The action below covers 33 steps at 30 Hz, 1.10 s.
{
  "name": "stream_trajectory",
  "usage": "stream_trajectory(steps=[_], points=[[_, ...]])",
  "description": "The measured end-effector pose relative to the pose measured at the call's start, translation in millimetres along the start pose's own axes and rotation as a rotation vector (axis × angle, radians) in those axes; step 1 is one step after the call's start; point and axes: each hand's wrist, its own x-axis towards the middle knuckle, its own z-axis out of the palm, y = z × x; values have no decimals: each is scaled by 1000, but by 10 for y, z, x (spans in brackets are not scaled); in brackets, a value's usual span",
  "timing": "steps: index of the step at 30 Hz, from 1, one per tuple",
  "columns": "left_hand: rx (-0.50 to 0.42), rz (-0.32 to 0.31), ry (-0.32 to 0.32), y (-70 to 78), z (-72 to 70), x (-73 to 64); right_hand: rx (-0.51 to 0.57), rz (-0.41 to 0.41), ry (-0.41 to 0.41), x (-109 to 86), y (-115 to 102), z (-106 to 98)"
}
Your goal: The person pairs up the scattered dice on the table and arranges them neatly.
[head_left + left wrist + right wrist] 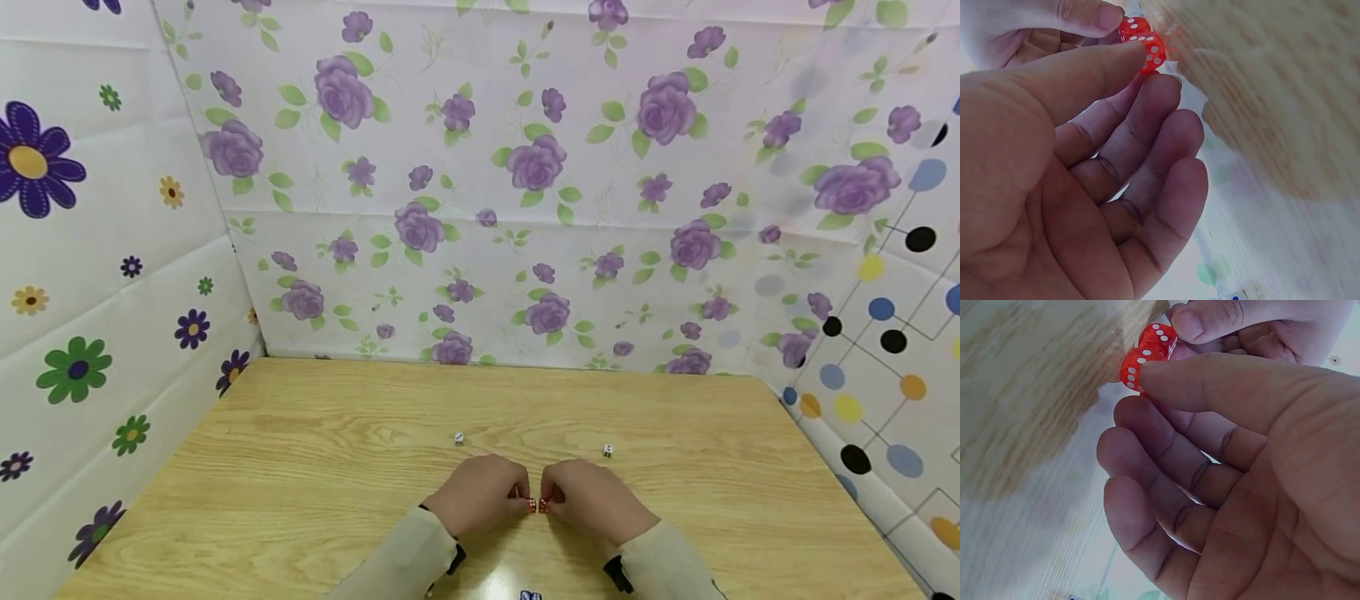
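Two red dice with white pips are held side by side over the table. My left hand [482, 497] pinches the left red die [532, 505] between thumb and index finger; in the left wrist view this die [1156, 54] is partly covered by the thumb. Facing it, my right hand [594, 502] pinches the right red die [543, 505], which shows in the right wrist view [1131, 369] with the thumb across it. A narrow gap separates the dice in the head view. The other fingers of both hands are loosely bent.
Beyond the left hand lies a white die [459, 438], and beyond the right hand another white die [608, 451]. Dark blue dice [530, 595] sit at the bottom edge of the head view. Patterned cloth walls surround the wooden table [315, 450] on three sides.
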Motion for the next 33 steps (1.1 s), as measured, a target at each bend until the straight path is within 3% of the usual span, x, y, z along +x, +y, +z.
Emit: stream_trajectory(steps=[15, 33], points=[[-25, 8, -32, -34, -33, -20, -28, -13, -7, 2, 11, 30], [13, 19, 4, 35, 35, 2, -37, -23, -17, 6, -27, 43]])
